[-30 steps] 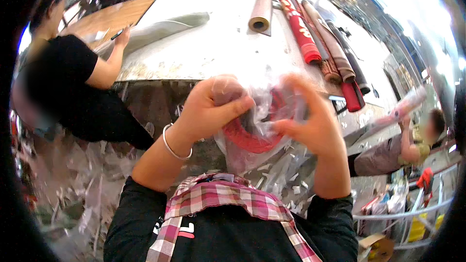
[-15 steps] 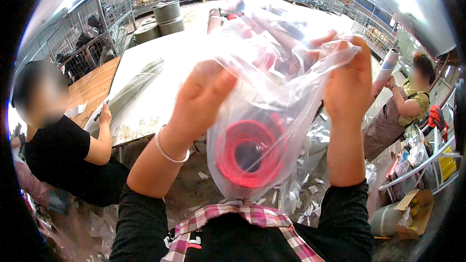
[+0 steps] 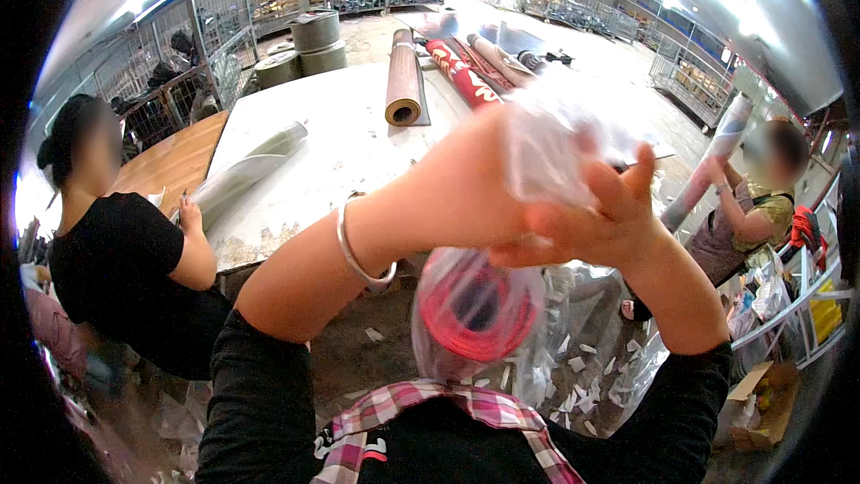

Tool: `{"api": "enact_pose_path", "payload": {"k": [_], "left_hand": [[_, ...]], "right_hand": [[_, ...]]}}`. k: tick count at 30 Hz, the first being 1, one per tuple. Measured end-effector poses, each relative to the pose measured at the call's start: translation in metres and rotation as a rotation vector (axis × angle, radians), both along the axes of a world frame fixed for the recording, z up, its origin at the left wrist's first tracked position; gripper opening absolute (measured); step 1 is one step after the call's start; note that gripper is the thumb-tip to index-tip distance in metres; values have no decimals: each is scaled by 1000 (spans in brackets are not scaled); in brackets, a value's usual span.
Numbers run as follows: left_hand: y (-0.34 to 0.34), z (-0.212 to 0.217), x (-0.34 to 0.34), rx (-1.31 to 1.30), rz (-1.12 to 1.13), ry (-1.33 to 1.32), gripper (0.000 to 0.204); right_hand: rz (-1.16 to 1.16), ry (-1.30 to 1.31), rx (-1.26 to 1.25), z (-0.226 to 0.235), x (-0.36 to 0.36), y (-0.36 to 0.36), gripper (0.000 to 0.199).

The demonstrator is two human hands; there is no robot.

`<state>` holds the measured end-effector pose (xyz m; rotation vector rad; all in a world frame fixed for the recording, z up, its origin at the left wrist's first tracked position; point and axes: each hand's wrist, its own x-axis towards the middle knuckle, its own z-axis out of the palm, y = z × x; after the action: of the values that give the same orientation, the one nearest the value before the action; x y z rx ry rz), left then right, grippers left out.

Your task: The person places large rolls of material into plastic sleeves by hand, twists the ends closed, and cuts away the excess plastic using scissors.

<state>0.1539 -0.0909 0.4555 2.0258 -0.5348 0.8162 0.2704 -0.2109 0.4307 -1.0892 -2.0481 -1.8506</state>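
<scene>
A rolled red mat point(image 3: 475, 309) with a dark hollow centre stands on end in front of me inside a clear plastic bag point(image 3: 546, 152). The bag's top is gathered in a bunch above the roll. My left hand point(image 3: 484, 175), with a silver bangle on its wrist, is closed round that bunch. Against it from the right, my right hand point(image 3: 596, 215) curls its fingers about the plastic, with its thumb raised. The two hands meet in front of the roll's top and hide part of the bag; motion blurs the fingers.
A white worktable point(image 3: 349, 170) bears a brown rolled mat point(image 3: 403, 81), a red patterned roll point(image 3: 461, 72) and other rolls. One person point(image 3: 125, 233) on the left handles a plastic-wrapped roll point(image 3: 246, 166); another point(image 3: 748, 202) holds an upright roll point(image 3: 712, 157). Scraps point(image 3: 578, 385) litter the floor.
My hands have come together from either side of the bag's spread mouth, drawing the plastic into a bunch. The rolls on the table behind have come into view.
</scene>
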Motion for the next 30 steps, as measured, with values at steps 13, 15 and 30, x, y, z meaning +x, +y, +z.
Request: {"api": "enact_pose_path", "payload": {"k": [13,15,30], "left_hand": [[-20,-75,-20,-244,-524,383,43],[-19,-57,-34,-371,-659,473,23],[-5,-94,-100,531,462,-13,55]], "right_hand": [[172,-23,-93,55,-51,26,21],[79,42,-130,71,-71,27,14],[-187,1097,-915,-11,-91,-8,11]]}}
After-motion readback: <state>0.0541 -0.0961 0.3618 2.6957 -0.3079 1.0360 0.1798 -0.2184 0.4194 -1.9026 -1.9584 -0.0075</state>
